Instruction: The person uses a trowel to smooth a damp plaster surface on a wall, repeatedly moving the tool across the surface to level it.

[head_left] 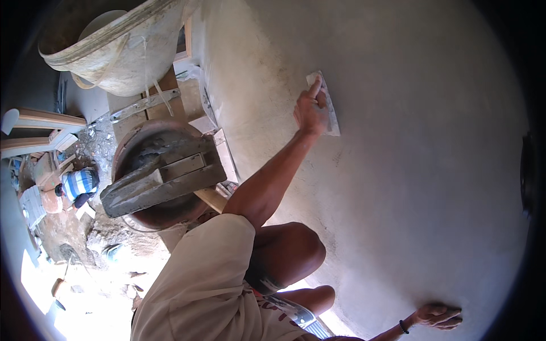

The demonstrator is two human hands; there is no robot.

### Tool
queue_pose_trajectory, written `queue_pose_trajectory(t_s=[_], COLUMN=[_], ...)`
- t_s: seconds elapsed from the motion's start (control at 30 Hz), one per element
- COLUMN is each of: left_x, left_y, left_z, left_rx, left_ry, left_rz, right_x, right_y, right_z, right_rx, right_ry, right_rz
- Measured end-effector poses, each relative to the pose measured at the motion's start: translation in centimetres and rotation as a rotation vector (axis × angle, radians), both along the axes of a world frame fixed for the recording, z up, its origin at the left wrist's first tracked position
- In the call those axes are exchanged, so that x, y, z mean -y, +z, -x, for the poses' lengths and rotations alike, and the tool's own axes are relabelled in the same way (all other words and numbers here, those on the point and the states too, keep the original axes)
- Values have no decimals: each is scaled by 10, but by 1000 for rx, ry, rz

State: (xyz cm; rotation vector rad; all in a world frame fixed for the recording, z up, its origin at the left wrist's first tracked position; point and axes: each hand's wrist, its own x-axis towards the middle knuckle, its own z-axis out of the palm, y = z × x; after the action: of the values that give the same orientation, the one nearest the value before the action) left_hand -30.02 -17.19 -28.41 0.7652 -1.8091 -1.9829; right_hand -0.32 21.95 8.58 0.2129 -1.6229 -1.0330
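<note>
One plastering float (329, 108) lies flat against the grey plastered wall (409, 187), high on it and well away from its lower edge. The left hand (310, 111) is clenched around the handle of the float, with one finger stretched along the blade. To do this smoothing well, I think the blade should stay nearly flat, with even pressure and long overlapping passes, so no ridge is left in the wet surface.

The right hand (438, 315) rests far below the float, its fingers (449, 323) spread and pressed on the wall, holding nothing; it seems to steady the body, and I would keep it on a part already firm.

Counted: one float, two hands, one wall. Left of the float stands one round mortar pan (156, 213) with one mortar board (162, 176) lying across it. Above the pan is one big dirty tub (119, 45). Far left of the float, lower down, one other person in a striped shirt (79, 184) is crouching.
</note>
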Motion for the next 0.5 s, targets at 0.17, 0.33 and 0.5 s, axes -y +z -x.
queue_pose_trajectory(t_s=[0.17,0.33,0.5], left_x=[51,38,14], left_y=[-9,-60,44], left_z=[44,38,15], left_rx=[233,332,-41], left_ry=[38,-63,-95], left_rz=[-83,-367,171], right_x=[-12,-8,0], right_y=[6,4,0], right_z=[-2,5,-2], right_rx=[-14,-16,-39], right_ry=[4,0,-3], right_rz=[3,46,84])
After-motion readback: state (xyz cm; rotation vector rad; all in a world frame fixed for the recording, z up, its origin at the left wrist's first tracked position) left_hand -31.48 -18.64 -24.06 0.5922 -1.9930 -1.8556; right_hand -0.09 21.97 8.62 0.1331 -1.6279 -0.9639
